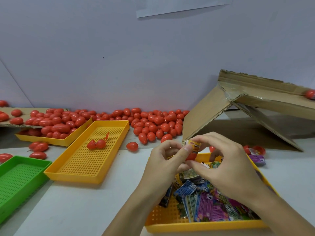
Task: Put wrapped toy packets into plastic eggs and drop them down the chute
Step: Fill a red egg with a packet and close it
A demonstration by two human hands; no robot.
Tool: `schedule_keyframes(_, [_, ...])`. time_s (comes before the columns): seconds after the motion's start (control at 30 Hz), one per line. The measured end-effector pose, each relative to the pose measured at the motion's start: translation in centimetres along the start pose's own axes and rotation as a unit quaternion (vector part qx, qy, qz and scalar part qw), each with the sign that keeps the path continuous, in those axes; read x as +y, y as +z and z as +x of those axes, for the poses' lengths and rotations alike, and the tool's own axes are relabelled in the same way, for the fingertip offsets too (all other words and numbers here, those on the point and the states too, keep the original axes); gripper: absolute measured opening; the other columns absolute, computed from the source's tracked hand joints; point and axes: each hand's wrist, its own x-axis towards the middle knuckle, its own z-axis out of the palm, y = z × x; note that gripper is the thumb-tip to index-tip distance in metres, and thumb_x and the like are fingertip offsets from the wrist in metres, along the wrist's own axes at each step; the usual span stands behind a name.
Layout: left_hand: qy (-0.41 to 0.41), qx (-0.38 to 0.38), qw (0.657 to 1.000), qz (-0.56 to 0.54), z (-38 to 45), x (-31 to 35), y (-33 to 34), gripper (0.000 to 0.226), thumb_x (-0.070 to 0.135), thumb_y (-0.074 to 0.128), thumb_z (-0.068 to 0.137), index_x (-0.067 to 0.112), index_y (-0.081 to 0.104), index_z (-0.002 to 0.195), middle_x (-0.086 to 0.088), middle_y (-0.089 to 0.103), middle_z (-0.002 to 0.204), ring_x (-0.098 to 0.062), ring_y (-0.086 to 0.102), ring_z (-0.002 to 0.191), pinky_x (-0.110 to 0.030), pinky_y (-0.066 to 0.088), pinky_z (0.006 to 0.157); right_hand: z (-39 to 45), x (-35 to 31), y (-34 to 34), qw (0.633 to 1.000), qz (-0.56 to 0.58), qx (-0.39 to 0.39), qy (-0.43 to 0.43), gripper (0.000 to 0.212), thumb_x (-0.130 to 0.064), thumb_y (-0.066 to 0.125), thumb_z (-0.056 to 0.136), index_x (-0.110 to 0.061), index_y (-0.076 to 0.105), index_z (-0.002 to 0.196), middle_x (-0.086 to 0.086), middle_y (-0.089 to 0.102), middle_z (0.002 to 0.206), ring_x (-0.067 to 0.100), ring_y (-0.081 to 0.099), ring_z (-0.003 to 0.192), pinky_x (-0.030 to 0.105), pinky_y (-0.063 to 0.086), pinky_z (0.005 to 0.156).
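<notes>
Both hands meet above the far end of a yellow tray [201, 226] heaped with wrapped toy packets [207, 202]. My left hand [166, 163] and my right hand [226, 165] together pinch a folded yellow packet [194, 146] that sticks up out of a red egg half [190, 156], which is mostly hidden between the fingers. The cardboard chute [265, 99] slopes off to the right, with one red egg [309, 94] lying on it. A big pile of red plastic eggs [153, 123] lies along the wall.
An opened egg [96, 144] lies in a second yellow tray [80, 174] at centre left. A green tray [15, 181] sits at the left edge, and another yellow tray [56, 141] of eggs behind it. Open egg halves and a purple packet [257, 159] lie right of the hands.
</notes>
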Motion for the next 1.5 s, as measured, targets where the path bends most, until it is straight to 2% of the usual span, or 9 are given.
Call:
schedule_keyframes(0.13, [-0.012,-0.045,0.999,-0.014,0.07,-0.08,0.01,0.030,0.036,0.067,0.091,0.014,0.074,0.110,-0.012,0.075,0.104,-0.027,0.072,0.100,-0.036,0.058,0.087,0.01,-0.01,-0.27,1.000,0.016,-0.004,-0.013,0.037,-0.030,0.082,0.078,-0.031,0.070,0.113,-0.019,0.065,0.104,0.006,0.060,0.097,0.009,0.043,0.067])
schedule_keyframes(0.33, [-0.030,-0.072,0.996,-0.040,0.11,-0.01,-0.07,0.032,0.033,0.066,0.093,0.005,0.073,0.106,-0.016,0.075,0.093,-0.025,0.074,0.088,-0.032,0.059,0.080,0.06,-0.02,-0.35,1.000,0.010,0.003,-0.017,0.037,-0.034,0.075,0.076,-0.030,0.070,0.113,-0.019,0.063,0.106,0.002,0.059,0.101,0.007,0.042,0.074])
schedule_keyframes(0.5, [-0.046,-0.084,0.994,-0.044,0.10,-0.08,0.16,0.042,0.039,0.063,0.091,0.003,0.068,0.112,-0.017,0.069,0.085,-0.026,0.070,0.081,-0.046,0.059,0.084,0.09,0.05,-0.38,0.998,0.052,-0.024,-0.004,0.035,-0.031,0.076,0.078,-0.033,0.070,0.113,-0.015,0.063,0.108,0.009,0.059,0.103,0.012,0.044,0.075])
schedule_keyframes(0.6, [-0.043,-0.099,0.993,-0.037,-0.09,0.04,0.36,0.035,0.037,0.058,0.095,0.007,0.070,0.110,-0.016,0.068,0.090,-0.022,0.067,0.079,-0.036,0.057,0.071,0.03,0.20,-0.45,0.997,0.065,-0.050,0.004,0.038,-0.023,0.082,0.079,-0.036,0.070,0.112,-0.014,0.062,0.112,0.013,0.058,0.108,0.019,0.046,0.077])
schedule_keyframes(0.8, [-0.055,-0.118,0.991,-0.024,-0.23,0.16,0.50,0.032,0.037,0.054,0.096,0.006,0.064,0.094,-0.005,0.066,0.069,-0.022,0.065,0.064,-0.030,0.055,0.063,0.06,0.48,-0.19,0.997,0.054,-0.051,-0.001,0.036,-0.023,0.079,0.081,-0.030,0.070,0.115,-0.015,0.061,0.113,0.011,0.058,0.108,0.019,0.047,0.078])
schedule_keyframes(1.0, [-0.057,-0.129,0.990,-0.013,-0.25,0.03,0.42,0.034,0.040,0.052,0.097,0.008,0.063,0.092,-0.010,0.068,0.072,-0.026,0.066,0.068,-0.032,0.056,0.066,0.08,0.64,-0.02,0.997,0.064,-0.045,-0.001,0.037,-0.016,0.076,0.085,-0.026,0.067,0.119,-0.017,0.063,0.114,0.007,0.060,0.108,0.015,0.047,0.078])
schedule_keyframes(1.2, [-0.056,-0.116,0.992,0.016,-0.12,-0.45,0.37,0.042,0.046,0.051,0.096,0.007,0.063,0.108,-0.013,0.070,0.085,-0.027,0.068,0.074,-0.033,0.058,0.068,0.03,0.45,-0.09,0.999,0.025,-0.041,-0.012,0.046,-0.025,0.083,0.079,-0.025,0.068,0.122,-0.020,0.066,0.113,0.004,0.061,0.109,0.012,0.046,0.079])
schedule_keyframes(1.37, [-0.040,-0.114,0.993,0.009,-0.41,-0.27,0.41,0.035,0.049,0.042,0.101,0.031,0.071,0.109,-0.007,0.074,0.086,-0.022,0.070,0.078,-0.029,0.057,0.069,0.02,0.18,-0.14,0.999,0.021,-0.041,-0.028,0.041,-0.025,0.082,0.078,-0.023,0.071,0.118,-0.018,0.067,0.108,0.003,0.062,0.105,0.008,0.044,0.079])
schedule_keyframes(1.5, [-0.031,-0.122,0.992,0.007,-0.43,-0.37,0.47,0.043,0.049,0.037,0.102,0.019,0.067,0.107,-0.009,0.074,0.086,-0.026,0.071,0.081,-0.035,0.060,0.075,-0.02,0.20,0.05,0.999,0.017,-0.022,-0.029,0.040,-0.030,0.077,0.080,-0.020,0.071,0.118,-0.017,0.067,0.108,0.002,0.062,0.104,0.006,0.043,0.077])
